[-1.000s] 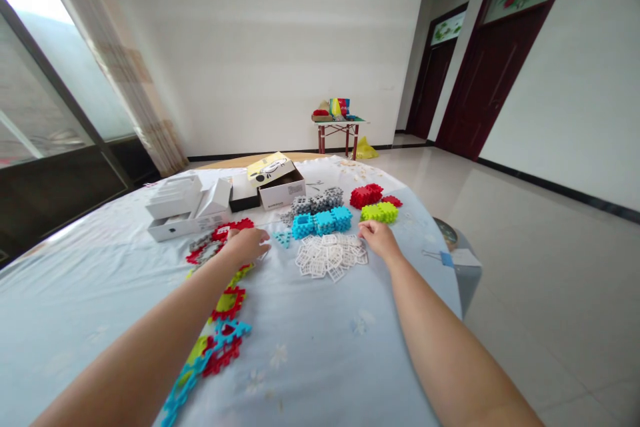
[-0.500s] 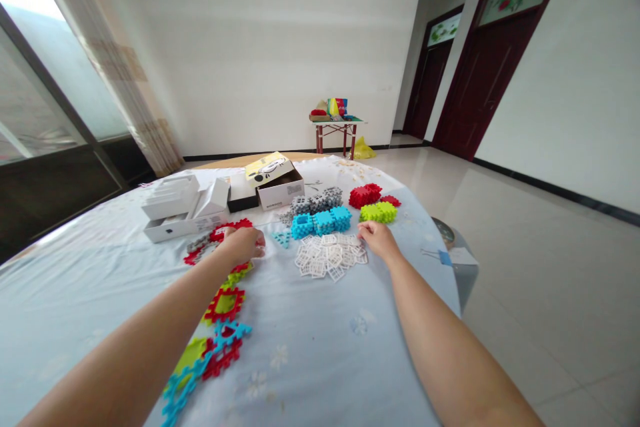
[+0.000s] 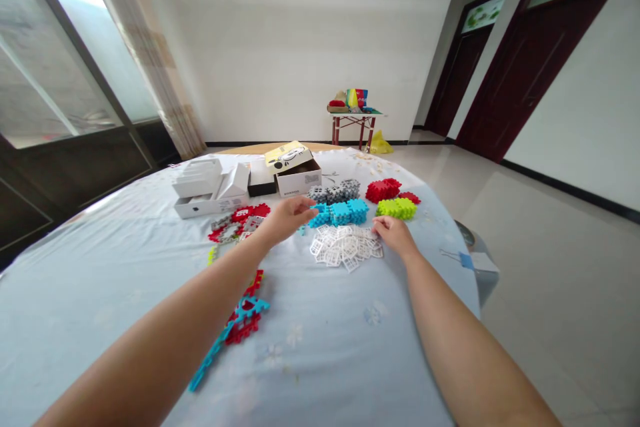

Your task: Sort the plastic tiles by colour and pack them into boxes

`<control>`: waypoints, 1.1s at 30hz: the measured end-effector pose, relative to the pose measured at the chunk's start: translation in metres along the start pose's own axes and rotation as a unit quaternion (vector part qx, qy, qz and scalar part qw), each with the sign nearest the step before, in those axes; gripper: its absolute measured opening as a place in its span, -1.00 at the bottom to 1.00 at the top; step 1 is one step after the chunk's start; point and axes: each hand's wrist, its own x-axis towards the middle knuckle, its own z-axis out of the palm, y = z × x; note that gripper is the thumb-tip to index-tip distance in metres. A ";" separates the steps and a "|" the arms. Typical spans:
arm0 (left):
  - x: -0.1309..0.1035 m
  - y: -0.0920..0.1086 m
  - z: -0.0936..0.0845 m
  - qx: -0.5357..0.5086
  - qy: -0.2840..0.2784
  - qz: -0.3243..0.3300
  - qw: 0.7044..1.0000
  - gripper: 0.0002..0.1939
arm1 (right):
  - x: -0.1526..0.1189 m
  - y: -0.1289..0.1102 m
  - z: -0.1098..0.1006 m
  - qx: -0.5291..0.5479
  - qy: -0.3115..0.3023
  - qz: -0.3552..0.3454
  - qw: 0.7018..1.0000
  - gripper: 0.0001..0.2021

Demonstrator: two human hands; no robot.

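While your right hand (image 3: pixel 395 233) stays by white lattice squares (image 3: pixel 345 248), left hand (image 3: pixel 287 219) has moved from red toothed pieces (image 3: pixel 241 214) to blue toothed tiles (image 3: pixel 350 211). Blue now at left fingertips, red off to their left. Right finger, thumb close together; can't tell if either hand pinches anything.

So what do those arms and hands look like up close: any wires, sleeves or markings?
They're a person's, not a machine's. The left forearm and right forearm are bare, with no sleeves in view. The left hand and right hand have no gloves. No watch, bracelet, cable or marking shows; rings are too small to judge.
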 end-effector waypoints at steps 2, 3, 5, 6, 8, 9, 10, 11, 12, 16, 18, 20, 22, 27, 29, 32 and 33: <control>-0.010 -0.005 -0.012 0.065 0.056 0.037 0.996 -0.58 | 0.001 0.002 0.001 0.002 -0.003 0.000 1.000 -0.72; -0.017 -0.010 -0.020 0.102 0.080 0.042 0.991 -0.59 | 0.001 0.002 0.001 0.001 -0.004 0.003 1.000 -0.72; -0.033 -0.025 -0.037 0.169 0.108 0.031 0.979 -0.59 | 0.001 0.003 0.002 0.000 -0.005 0.006 1.000 -0.72; -0.041 -0.035 -0.047 0.197 0.124 0.026 0.972 -0.59 | 0.001 0.003 0.003 0.000 -0.005 0.007 1.000 -0.72; -0.055 -0.056 -0.066 0.259 0.166 0.014 0.951 -0.61 | 0.000 0.002 0.003 0.002 -0.004 0.009 1.000 -0.72; -0.060 -0.067 -0.076 0.286 0.185 0.001 0.940 -0.61 | 0.000 0.002 0.003 0.003 -0.003 0.011 1.000 -0.72; -0.064 -0.078 -0.085 0.309 0.209 -0.020 0.928 -0.60 | -0.001 0.002 0.003 0.003 0.000 0.012 1.000 -0.72; -0.067 -0.088 -0.093 0.330 0.223 -0.046 0.916 -0.60 | -0.001 0.002 0.004 0.002 0.003 0.014 1.000 -0.72; -0.069 -0.097 -0.099 0.344 0.235 -0.064 0.907 -0.59 | -0.002 0.002 0.003 0.001 0.007 0.015 1.000 -0.72; -0.069 -0.114 -0.105 0.363 0.214 -0.087 0.903 -0.57 | -0.003 0.001 0.003 -0.004 0.014 0.013 1.000 -0.71; -0.065 -0.114 -0.100 0.376 0.186 -0.086 0.904 -0.55 | -0.004 0.001 0.003 -0.005 0.014 0.010 1.000 -0.71; -0.059 -0.110 -0.093 0.401 0.168 -0.104 0.894 -0.53 | -0.004 0.001 0.003 -0.005 0.014 0.008 1.000 -0.71; -0.051 -0.106 -0.087 0.421 0.168 -0.127 0.882 -0.53 | -0.003 0.001 0.004 -0.001 0.013 0.009 1.000 -0.71; -0.035 -0.101 -0.084 0.419 0.163 -0.144 0.881 -0.64 | -0.002 0.002 0.005 0.013 0.012 0.007 1.000 -0.72; -0.031 -0.100 -0.085 0.410 0.162 -0.147 0.885 -0.68 | -0.002 0.002 0.005 0.011 0.012 0.006 1.000 -0.73; -0.028 -0.098 -0.085 0.391 0.164 -0.150 0.893 -0.70 | -0.001 0.001 0.005 0.005 0.017 0.005 1.000 -0.73; -0.027 -0.097 -0.084 0.374 0.162 -0.147 0.901 -0.71 | -0.001 0.001 0.005 0.005 0.019 0.005 1.000 -0.73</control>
